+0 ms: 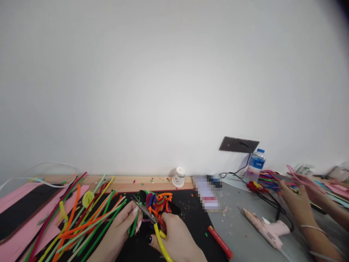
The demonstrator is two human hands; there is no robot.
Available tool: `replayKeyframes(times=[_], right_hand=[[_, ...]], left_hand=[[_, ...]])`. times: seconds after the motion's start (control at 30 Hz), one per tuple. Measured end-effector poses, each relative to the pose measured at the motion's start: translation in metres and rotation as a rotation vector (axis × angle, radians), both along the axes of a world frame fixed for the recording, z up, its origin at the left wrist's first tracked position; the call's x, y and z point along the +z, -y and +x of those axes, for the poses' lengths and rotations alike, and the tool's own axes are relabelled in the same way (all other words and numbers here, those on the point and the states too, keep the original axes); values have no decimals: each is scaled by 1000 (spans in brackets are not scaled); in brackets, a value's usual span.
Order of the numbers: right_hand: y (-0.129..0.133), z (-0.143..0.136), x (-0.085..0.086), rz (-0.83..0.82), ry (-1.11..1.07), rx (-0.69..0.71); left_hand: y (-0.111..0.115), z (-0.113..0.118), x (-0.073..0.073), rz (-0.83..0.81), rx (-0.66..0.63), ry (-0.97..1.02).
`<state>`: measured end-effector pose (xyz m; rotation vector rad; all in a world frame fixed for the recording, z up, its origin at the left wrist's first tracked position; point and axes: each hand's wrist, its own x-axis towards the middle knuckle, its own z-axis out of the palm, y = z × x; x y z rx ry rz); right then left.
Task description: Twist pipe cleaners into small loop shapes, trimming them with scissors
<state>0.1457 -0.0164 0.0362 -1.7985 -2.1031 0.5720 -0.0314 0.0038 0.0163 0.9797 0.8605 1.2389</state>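
Observation:
Scissors (147, 211) with yellow and orange handles are in my right hand (177, 234), its fingers wrapped round the handles. Their blades point up and left, slightly apart, beside a green pipe cleaner (133, 226). My left hand (124, 220) pinches that green piece near the blades. Just behind the hands, a bundle of orange, blue, red and green pipe cleaners (163, 202) lies on the black mat (191, 225). My fingers hide part of the green piece.
Loose pipe cleaners (92, 218) spread at the left over pink sheets (13, 233). A white cup (178, 177) stands near the wall. Rightward are a red tube (219, 242), a pink glue gun (265, 227), cables, a bottle (255, 165) and another person's hands (298, 200).

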Motion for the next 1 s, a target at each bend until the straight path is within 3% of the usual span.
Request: replayKeyframes(times=[0.2, 0.57, 0.87, 1.0], right_hand=[[1, 0, 1, 13, -5, 38], [-5, 1, -20, 101, 27, 65], [-3, -5, -21, 73, 41, 22], [-4, -7, -16, 75, 0, 10]], left_hand=[[3, 3, 4, -24, -11, 8], [4, 1, 2, -93, -103, 90], [8, 2, 10, -156, -161, 128], [8, 2, 10, -143, -128, 94]])
